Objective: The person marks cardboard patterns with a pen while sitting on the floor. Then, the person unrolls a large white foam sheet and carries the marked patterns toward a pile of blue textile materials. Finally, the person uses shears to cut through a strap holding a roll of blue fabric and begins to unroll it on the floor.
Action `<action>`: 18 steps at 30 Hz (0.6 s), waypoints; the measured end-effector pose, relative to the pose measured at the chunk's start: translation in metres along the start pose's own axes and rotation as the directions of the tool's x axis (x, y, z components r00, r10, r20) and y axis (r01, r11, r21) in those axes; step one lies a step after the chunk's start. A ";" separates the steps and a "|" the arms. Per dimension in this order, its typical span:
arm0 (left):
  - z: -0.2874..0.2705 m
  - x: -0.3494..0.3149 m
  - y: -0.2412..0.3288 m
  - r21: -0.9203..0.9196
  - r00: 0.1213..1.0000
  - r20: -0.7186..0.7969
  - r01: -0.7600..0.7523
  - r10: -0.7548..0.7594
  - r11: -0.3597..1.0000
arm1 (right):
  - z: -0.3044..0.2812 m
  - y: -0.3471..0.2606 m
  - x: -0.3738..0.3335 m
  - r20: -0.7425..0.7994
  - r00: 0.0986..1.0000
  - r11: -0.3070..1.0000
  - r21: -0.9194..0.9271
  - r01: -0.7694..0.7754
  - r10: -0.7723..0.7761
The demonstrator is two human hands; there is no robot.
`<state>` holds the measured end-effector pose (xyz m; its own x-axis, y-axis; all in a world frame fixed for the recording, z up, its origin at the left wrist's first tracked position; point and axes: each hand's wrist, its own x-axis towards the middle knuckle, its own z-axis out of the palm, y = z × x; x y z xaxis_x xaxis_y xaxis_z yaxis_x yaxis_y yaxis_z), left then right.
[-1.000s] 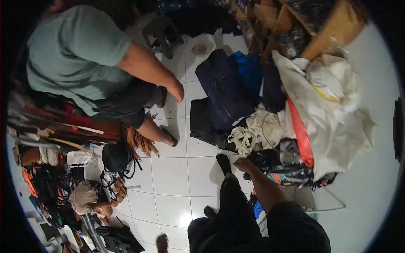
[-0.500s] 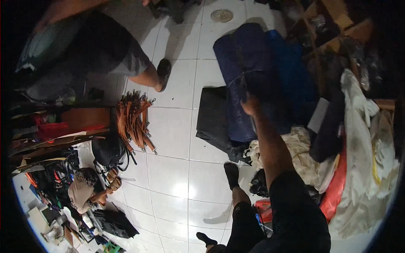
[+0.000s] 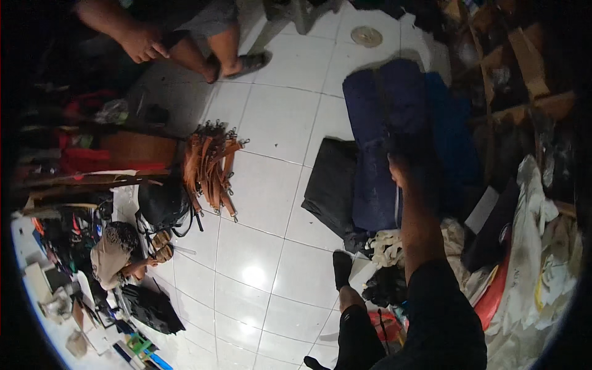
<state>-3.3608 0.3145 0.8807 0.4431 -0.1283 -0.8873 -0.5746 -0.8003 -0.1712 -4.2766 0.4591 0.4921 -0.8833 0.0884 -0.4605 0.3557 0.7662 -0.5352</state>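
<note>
My right arm reaches forward over a large dark-blue fabric bundle [image 3: 370,179], rolled or folded, lying on the floor to the right. My right hand [image 3: 398,171] is closed at the bundle's upper surface, around something dark and narrow that I cannot make out. A thin cord or strap appears to run across the bundle. Brighter blue material [image 3: 453,129] lies against its right side, and folded black fabric [image 3: 330,185] against its left. Cream fabric [image 3: 385,246] is heaped at its near end. My left hand is out of view.
Brown straps with metal clips [image 3: 213,163] lie on the tiled floor, beside a black bag [image 3: 163,203]. A co-worker's hand [image 3: 145,46] shows at upper left. Another person [image 3: 114,253] sits at lower left among clutter. White sacks [image 3: 524,246] and wooden shelving [image 3: 524,111] stand at right.
The view has shifted, so the bundle appears lower and further right. My right hand stays closed at the bundle. The co-worker's hand and second foot have come into clearer view.
</note>
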 end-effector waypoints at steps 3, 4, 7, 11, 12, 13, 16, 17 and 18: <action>0.020 0.020 -0.012 -0.070 0.989 0.124 -0.074 0.082 0.995 | -0.017 0.061 0.031 0.215 0.952 0.976 -0.076 -0.205 0.216; 0.020 0.017 -0.021 -0.074 0.994 0.068 -0.079 0.084 0.994 | -0.009 0.058 0.021 0.232 0.954 0.981 -0.073 -0.179 0.191; 0.023 0.009 -0.050 -0.112 0.996 -0.018 -0.093 0.092 0.989 | 0.003 0.042 -0.016 0.159 0.973 0.947 -0.299 -0.117 0.170; 0.042 0.033 -0.075 -0.182 0.992 0.035 -0.117 0.125 0.976 | -0.044 0.062 -0.018 0.249 0.968 0.898 -0.431 0.087 0.025; 0.042 0.025 -0.091 -0.221 0.992 0.006 -0.124 0.128 0.967 | -0.028 0.036 -0.042 0.247 0.955 0.904 -0.426 -0.044 0.163; 0.044 0.023 -0.105 -0.262 0.990 -0.007 -0.136 0.139 0.955 | -0.023 0.018 -0.067 0.229 0.925 0.886 -0.426 -0.184 0.302; 0.069 0.018 -0.124 -0.239 0.978 -0.067 -0.207 0.196 0.949 | -0.028 -0.018 -0.119 0.356 0.905 0.864 -0.503 -0.022 0.230; 0.074 0.021 -0.127 -0.273 0.977 -0.067 -0.212 0.202 0.938 | -0.026 -0.026 -0.131 0.411 0.887 0.847 -0.530 0.044 0.211; 0.079 0.024 -0.130 -0.278 0.978 -0.074 -0.209 0.196 0.938 | -0.024 -0.034 -0.143 0.472 0.869 0.806 -0.566 0.172 0.147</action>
<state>-3.3296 0.4618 0.8480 0.3716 -0.3253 -0.8695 -0.4396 -0.8866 0.1438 -4.1697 0.4353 0.5929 -0.5715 -0.1114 -0.8130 -0.0377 0.9933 -0.1095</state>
